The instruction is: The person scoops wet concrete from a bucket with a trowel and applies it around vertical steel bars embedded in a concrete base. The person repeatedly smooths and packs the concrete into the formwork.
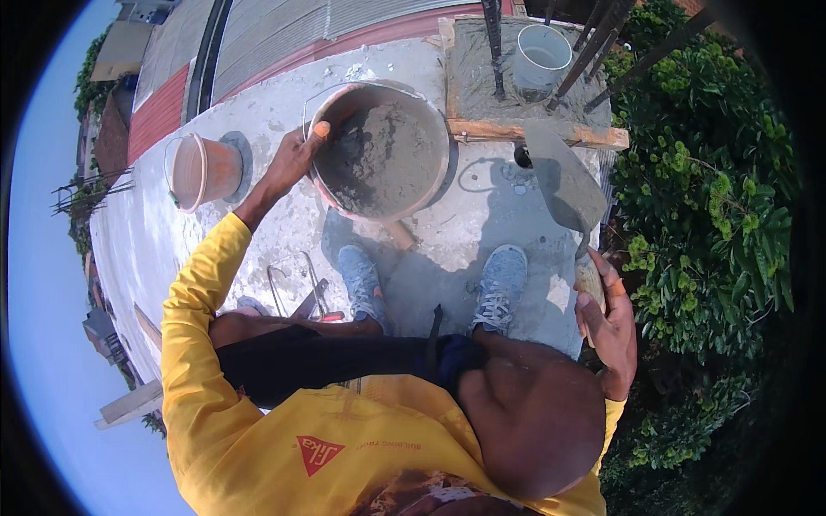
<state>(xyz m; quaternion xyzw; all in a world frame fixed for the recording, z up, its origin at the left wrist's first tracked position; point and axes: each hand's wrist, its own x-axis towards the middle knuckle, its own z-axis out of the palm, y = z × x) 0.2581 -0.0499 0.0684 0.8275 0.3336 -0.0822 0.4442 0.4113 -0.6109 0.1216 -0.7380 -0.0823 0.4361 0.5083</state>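
My left hand (pixel 298 160) grips the rim of a large round bucket (pixel 437 168), with the thumb over its edge. Grey wet mortar (pixel 383 146) lies inside, rough and heaped. The bucket looks tipped toward me above the slab, and a short light brown piece shows under its near side. On the right, my right hand (pixel 613 320) is closed around the handle of a trowel (pixel 564 176). Its broad, mortar-smeared blade points away from me, near a wooden board (pixel 533 132). Part of the handle is hidden by my fingers.
Past the board, wet mortar (pixel 471 77) surrounds upright steel bars (pixel 494 52) and a pale plastic container (pixel 543 49). A smaller bucket (pixel 206 170) stands left. A hacksaw (pixel 297 288) lies by my left shoe (pixel 361 279). Trees (pixel 705 206) grow beyond the slab's right edge.
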